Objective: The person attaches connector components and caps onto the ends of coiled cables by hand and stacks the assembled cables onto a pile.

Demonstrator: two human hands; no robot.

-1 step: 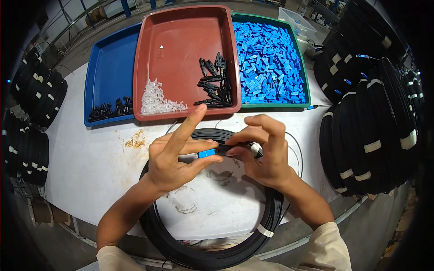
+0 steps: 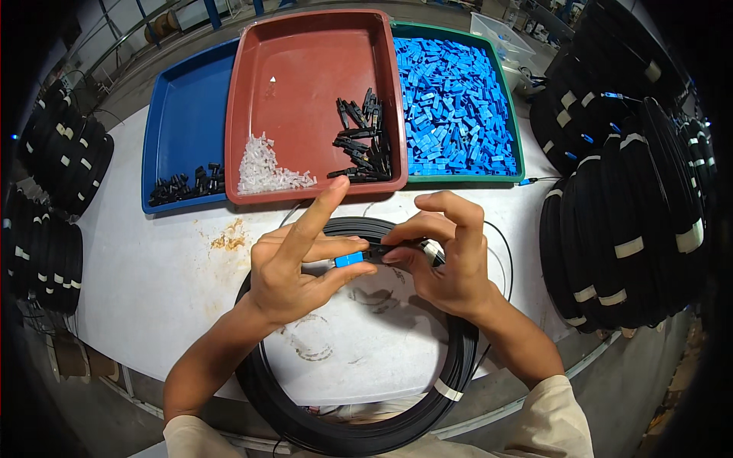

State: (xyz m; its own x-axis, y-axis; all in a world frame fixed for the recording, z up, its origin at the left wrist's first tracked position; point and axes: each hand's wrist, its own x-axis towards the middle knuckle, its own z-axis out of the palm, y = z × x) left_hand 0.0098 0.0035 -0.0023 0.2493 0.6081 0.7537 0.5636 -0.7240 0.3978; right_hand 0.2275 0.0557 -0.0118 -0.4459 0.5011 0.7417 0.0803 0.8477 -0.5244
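Over a coil of black cable (image 2: 463, 347) lying on the white table, my two hands meet fingertip to fingertip. A small blue fiber connector (image 2: 349, 259) is pinched between the thumb and a finger of my left hand (image 2: 284, 267), its index finger raised clear. My right hand (image 2: 450, 263) is closed in a pinch on a slim black connector part (image 2: 376, 249) at the blue connector's right end. Fingertips partly hide this black part, so I cannot tell whether the two pieces are joined.
Behind the hands, a red tray (image 2: 298, 76) holds clear pieces (image 2: 263, 169) and black connector parts (image 2: 363, 141). A blue tray (image 2: 191, 99) with black pieces stands left; a green tray (image 2: 521, 164) of blue connectors stands right. Cable coils (image 2: 622, 229) stack at both sides.
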